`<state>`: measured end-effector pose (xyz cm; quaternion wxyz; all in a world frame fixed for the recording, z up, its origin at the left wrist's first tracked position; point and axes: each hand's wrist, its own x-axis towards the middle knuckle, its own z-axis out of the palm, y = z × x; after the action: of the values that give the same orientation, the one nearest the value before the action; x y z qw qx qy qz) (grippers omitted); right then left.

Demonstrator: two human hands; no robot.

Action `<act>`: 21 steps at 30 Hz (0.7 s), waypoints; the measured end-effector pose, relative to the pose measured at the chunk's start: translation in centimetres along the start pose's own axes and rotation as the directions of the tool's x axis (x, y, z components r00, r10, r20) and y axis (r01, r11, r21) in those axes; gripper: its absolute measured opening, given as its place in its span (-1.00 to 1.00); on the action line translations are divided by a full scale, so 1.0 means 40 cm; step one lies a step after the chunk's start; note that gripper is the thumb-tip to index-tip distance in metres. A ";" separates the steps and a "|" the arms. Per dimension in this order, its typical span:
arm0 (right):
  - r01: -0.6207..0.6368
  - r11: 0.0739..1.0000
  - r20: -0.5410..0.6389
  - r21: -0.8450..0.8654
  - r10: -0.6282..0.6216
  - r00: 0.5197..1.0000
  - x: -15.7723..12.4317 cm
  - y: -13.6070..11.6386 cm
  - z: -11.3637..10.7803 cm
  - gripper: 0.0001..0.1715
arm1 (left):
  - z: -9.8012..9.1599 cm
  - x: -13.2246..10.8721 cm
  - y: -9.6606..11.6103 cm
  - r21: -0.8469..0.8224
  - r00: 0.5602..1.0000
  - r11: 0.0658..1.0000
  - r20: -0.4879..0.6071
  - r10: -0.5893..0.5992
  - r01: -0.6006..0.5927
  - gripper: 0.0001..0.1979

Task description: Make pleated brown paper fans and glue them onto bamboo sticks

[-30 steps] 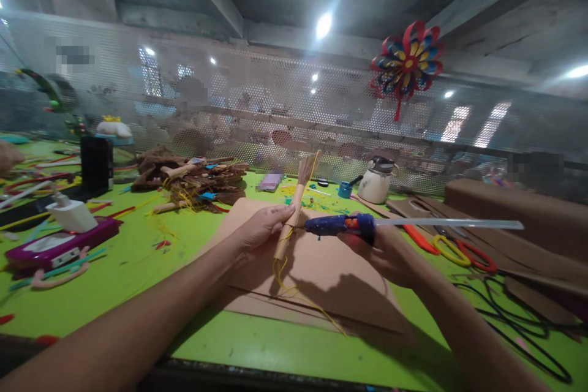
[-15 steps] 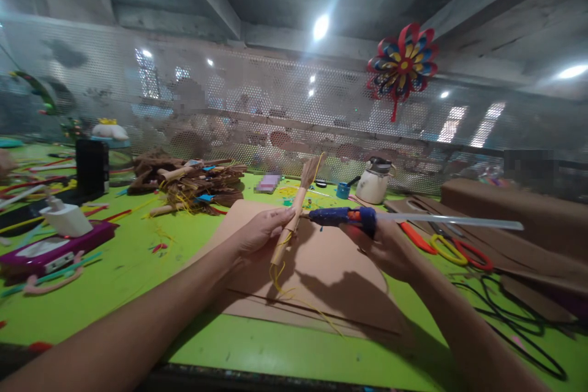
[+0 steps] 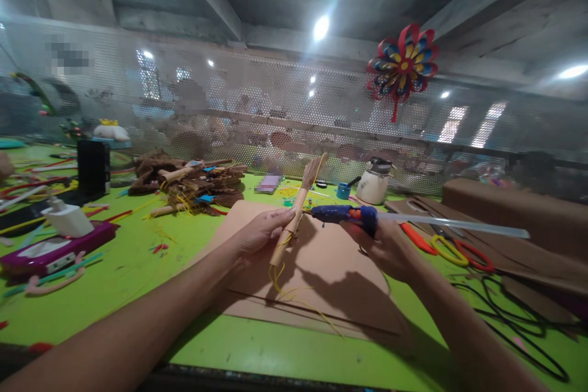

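Between the thumb and fingers of my left hand (image 3: pixel 263 231) is a rolled brown paper tube (image 3: pixel 297 211), held tilted, its upper end frayed. Yellow string (image 3: pixel 276 278) winds round it and trails from its lower end. My right hand (image 3: pixel 383 242) is closed round a dark blue hot glue gun (image 3: pixel 342 215) with orange parts. A long translucent glue stick (image 3: pixel 459 224) sticks out of its back toward the right. The gun's nozzle points left, close beside the tube; I cannot tell whether they touch. Below both hands lie brown paper sheets (image 3: pixel 248 291) on the green table (image 3: pixel 184 318).
A pile of frayed paper rolls (image 3: pixel 202 184) lies at the back left. Nearer left are a purple power strip (image 3: pixel 59 251) with a white charger (image 3: pixel 68 220). Scissors with yellow handles (image 3: pixel 449 250), a black cord (image 3: pixel 519 318) and a cream jug (image 3: pixel 373 184) stand or lie right.
The glue gun has shifted slightly to the right, with its nozzle a little farther from where it was at the tube. The left hand and tube are almost unmoved.
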<state>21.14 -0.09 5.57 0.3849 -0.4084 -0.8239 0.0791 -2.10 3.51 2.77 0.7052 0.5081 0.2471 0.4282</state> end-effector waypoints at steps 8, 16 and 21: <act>-0.004 0.998 0.032 -0.063 0.006 0.999 -0.005 -0.010 0.006 -0.71 | -0.009 0.005 -0.003 -0.019 1.000 0.999 0.005 0.026 -0.026 -0.80; -0.022 0.996 0.085 -0.088 0.030 0.996 -0.015 -0.023 0.008 -0.70 | -0.012 0.007 0.003 -0.024 0.999 0.999 -0.035 0.030 -0.031 -0.78; -0.008 0.998 0.108 -0.066 0.015 0.994 -0.018 -0.027 0.009 -0.70 | -0.012 0.008 0.002 -0.022 0.999 1.000 -0.029 0.019 -0.020 -0.77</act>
<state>20.49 -1.26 5.42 0.3254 -0.4205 -0.8435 0.0765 -2.34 4.02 2.68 0.7030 0.4963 0.2476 0.4450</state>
